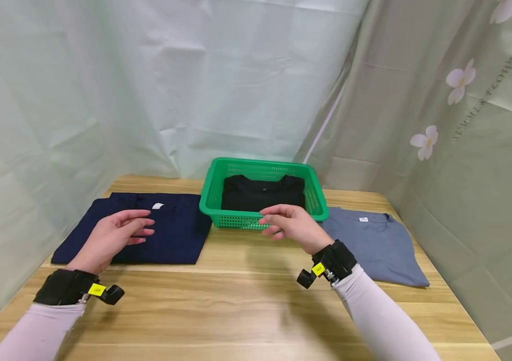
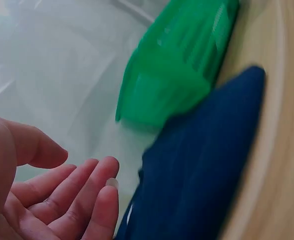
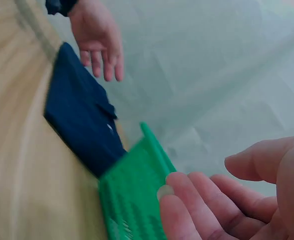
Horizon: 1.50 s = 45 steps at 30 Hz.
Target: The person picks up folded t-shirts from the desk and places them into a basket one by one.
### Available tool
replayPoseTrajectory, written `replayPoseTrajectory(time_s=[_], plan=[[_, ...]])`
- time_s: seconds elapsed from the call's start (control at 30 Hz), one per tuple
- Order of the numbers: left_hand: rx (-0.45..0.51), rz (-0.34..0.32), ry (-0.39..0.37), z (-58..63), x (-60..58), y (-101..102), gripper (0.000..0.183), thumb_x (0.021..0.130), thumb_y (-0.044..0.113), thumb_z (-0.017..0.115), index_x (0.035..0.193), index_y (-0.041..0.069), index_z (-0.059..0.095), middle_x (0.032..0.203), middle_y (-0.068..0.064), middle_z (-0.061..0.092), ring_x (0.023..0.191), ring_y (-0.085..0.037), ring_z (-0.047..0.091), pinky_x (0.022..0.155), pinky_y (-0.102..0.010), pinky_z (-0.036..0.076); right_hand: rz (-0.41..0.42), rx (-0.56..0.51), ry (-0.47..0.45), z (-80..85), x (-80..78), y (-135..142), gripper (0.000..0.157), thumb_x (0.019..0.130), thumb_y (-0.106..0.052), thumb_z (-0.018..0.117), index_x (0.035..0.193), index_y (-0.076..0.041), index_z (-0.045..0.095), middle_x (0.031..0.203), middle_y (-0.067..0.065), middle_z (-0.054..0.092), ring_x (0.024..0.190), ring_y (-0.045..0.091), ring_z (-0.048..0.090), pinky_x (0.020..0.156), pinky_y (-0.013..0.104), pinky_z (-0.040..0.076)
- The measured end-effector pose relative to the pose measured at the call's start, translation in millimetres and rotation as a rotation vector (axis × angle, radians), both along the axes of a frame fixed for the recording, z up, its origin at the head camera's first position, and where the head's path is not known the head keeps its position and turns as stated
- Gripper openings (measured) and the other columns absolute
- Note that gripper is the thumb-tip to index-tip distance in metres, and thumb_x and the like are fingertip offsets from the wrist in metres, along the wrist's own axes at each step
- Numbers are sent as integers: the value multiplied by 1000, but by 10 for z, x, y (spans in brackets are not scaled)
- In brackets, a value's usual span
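Observation:
My left hand (image 1: 118, 233) hovers over a folded navy blue shirt (image 1: 170, 245), its fingers loosely bent and holding nothing. In front of the green plastic basket (image 1: 237, 220) is my right hand (image 1: 294, 224), also with relaxed fingers and nothing in them. A folded black shirt (image 1: 262, 194) lies inside the basket. To the right, a folded grey-blue shirt (image 1: 373, 245) lies flat, partly hidden behind my right hand and wrist. In the left wrist view the thumb stands apart from the fingers (image 2: 104, 210). The right wrist view shows a gap between thumb and fingers too.
Everything lies on a light wooden table (image 1: 219, 311). Pale curtains (image 1: 246, 90) hang behind it and on both sides, the right one printed with flowers (image 1: 424, 143). Each wrist wears a black strap (image 1: 334, 259) with a small camera.

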<state>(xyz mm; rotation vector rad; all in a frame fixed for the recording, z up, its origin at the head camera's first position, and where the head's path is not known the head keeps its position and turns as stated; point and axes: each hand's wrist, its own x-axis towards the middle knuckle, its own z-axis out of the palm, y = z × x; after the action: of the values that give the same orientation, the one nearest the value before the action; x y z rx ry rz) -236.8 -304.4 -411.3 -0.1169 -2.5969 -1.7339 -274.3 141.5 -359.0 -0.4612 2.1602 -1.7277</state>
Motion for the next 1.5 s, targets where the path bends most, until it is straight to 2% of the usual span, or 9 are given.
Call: replayPoseTrajectory(time_s=[0.17,0.37,0.47,0.57,0.67,0.87,1.1,1.37,1.5], plan=[[-70,34,-4,-115,113,-280,57,118,28,53,160,-8,45,118,23,74,101,7,74,83,-21,65,70,29,-29,-139,105,-211,37,111,-18,64,142,3,66,126,15,79,103,26,80,87,35,68],[-154,86,48,-159,181,-584,56,117,23,52,157,-14,44,106,38,62,93,11,72,76,-18,64,120,79,-62,-349,143,-480,37,111,-22,65,140,2,68,133,27,74,104,27,82,88,37,68],[-286,177,75,-144,186,-715,53,116,21,53,153,-17,47,109,6,76,90,5,71,73,-17,60,115,93,-61,-476,131,-639,39,111,-20,65,140,6,67,132,29,74,98,26,81,85,38,68],[-452,283,83,-120,158,-842,54,113,22,54,148,-19,50,127,-36,66,103,-30,72,86,-42,60,80,100,-63,-602,110,-826,38,110,-17,66,138,9,66,127,28,76,88,20,79,79,38,69],[-586,339,75,-122,94,-964,56,110,23,55,144,-21,49,136,-49,54,116,-63,56,89,-65,51,18,117,-77,-710,98,-1012,39,107,-18,70,136,8,66,117,22,77,80,16,76,73,34,69],[-765,290,8,-186,-109,-1082,68,105,31,63,136,-28,49,130,-54,56,110,-69,58,88,-71,53,-106,156,-104,-860,75,-1293,46,104,-23,75,136,9,64,108,12,77,77,19,78,70,33,69],[-864,219,-88,-194,-215,-1004,70,102,35,69,135,-24,54,135,-52,54,116,-69,57,89,-70,55,-167,218,-44,-827,85,-1547,37,103,-26,77,124,4,72,85,12,79,64,16,75,63,28,66],[-836,200,-80,-185,-230,-1001,67,102,34,70,136,-22,57,136,-52,53,120,-69,54,91,-71,54,-201,400,24,-822,-32,-1757,24,103,-31,79,92,-10,76,58,1,64,45,12,58,47,24,51],[-821,193,-90,-211,-191,-1028,67,103,34,69,137,-22,56,138,-53,51,124,-70,50,97,-73,51,-198,513,71,-1037,-192,-1854,21,101,-29,81,86,-18,72,54,-4,64,42,12,60,46,26,50]])
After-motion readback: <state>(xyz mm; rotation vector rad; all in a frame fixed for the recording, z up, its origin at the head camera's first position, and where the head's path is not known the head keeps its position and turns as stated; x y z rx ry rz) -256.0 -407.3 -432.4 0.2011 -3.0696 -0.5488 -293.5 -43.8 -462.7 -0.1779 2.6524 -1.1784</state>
